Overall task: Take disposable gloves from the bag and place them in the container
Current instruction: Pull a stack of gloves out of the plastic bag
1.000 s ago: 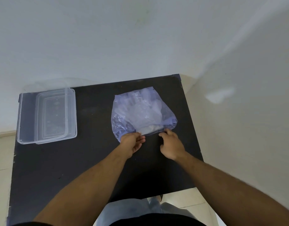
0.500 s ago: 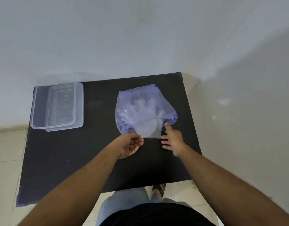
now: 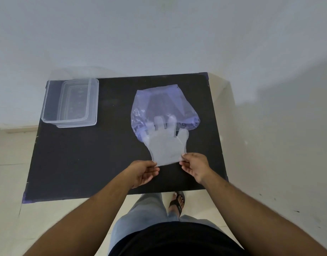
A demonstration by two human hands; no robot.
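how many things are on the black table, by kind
clear plastic container: 1
purple plastic bag: 1
clear disposable glove, half out of the bag, cuff pinched by left hand and right hand: 1 visible
total: 3 on the table

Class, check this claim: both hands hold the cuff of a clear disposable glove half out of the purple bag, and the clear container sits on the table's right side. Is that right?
One detail is wrong. The head view shows the clear container on the left side of the table, not the right. The rest stands: the left hand and right hand hold the cuff of the glove, half out of the purple bag.
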